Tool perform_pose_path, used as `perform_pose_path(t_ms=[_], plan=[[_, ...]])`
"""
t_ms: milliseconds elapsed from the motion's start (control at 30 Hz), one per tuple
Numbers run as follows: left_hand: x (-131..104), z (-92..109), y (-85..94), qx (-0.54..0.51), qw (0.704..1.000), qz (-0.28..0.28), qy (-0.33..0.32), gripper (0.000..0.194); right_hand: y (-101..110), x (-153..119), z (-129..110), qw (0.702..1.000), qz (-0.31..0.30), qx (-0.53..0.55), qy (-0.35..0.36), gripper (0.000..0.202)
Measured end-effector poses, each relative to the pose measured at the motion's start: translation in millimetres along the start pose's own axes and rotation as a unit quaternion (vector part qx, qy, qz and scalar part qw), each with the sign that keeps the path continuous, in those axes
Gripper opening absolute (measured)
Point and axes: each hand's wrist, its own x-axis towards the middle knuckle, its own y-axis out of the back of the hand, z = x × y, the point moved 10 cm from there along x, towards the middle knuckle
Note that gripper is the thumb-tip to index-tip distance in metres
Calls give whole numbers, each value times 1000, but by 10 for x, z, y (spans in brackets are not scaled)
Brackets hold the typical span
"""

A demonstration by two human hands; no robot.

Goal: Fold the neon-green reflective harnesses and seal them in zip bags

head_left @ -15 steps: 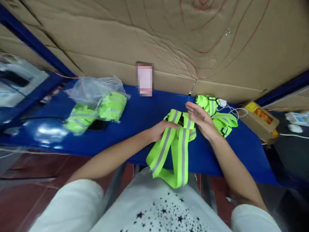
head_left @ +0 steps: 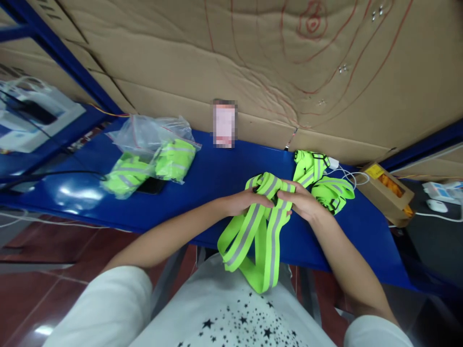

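Note:
A neon-yellow reflective strap [head_left: 274, 241] with a grey stripe is bunched between my two hands, and its long loops hang over the table's front edge toward my lap. My left hand [head_left: 248, 200] is closed on the left side of the bunch, thumb across the bands. On the right side, my right hand [head_left: 302, 200] grips the same strap, its thumb on top and some fingers hidden behind. Beyond my right hand lie two folded reflective straps with black buckles, a farther strap bundle [head_left: 311, 166] and a nearer strap bundle [head_left: 333, 193].
Bagged strap bundles [head_left: 175, 161] and clear plastic bags [head_left: 141, 135] lie at left on the blue table [head_left: 217, 168]. A dark flat object [head_left: 152, 186] is partly under them. A blurred pink card [head_left: 224, 125] leans on the cardboard wall. A brown box [head_left: 385, 193] stands right, beside a white cable.
My right hand, open and apart half a second ago, has moved left and closed on the strap. My left hand keeps its hold. The view has shifted slightly.

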Motion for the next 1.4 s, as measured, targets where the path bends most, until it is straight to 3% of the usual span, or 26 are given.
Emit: perform_pose_path(t_ms=[100,200,300,367,467,567,633,700,767,867,933,1000,1067,1200,1300,1400], plan=[[-173,15,-271,-43,997,-63,11,42,-220,-76,-50,1000,-20,-22,-8,37],[-532,42,-447,-78,995,-42,33,42,-511,-161,-110,999,-52,0,-15,34],[-909,118,-596,-97,994,-11,48,44,-844,-236,-122,991,-123,31,-42,33],[-1024,190,-643,-97,994,-6,41,46,-951,-245,-147,986,-150,48,-52,34],[-874,275,-544,-72,997,-18,3,51,-865,-164,-205,985,-148,65,-60,34],[-469,342,-310,11,997,-33,-67,60,-553,-25,-319,991,-99,71,-47,36],[-223,311,-276,84,991,-79,-71,63,-305,31,-418,996,-48,63,-30,36],[-116,274,-354,143,978,-141,-51,66,-121,26,-540,999,-4,54,-6,33],[-166,295,-460,209,961,-179,-36,68,-33,-33,-700,997,27,57,34,31],[-440,371,-649,295,930,-217,-25,61,-61,-168,-960,992,39,71,96,35],[-696,335,-807,287,918,-275,-3,55,-119,-248,-1118,988,33,79,127,35],[-902,218,-858,257,917,-305,25,50,-135,-304,-1262,983,31,84,157,32],[-976,36,-698,246,933,-257,57,44,-69,-325,-1374,978,47,83,186,29],[-985,-266,-11,236,967,-28,96,42,259,-244,-1366,970,112,94,192,25],[-1072,-131,339,259,958,122,10,46,528,-130,-1192,966,161,126,160,30],[-1265,64,425,306,929,201,-45,50,710,-67,-1045,960,200,138,142,31]])
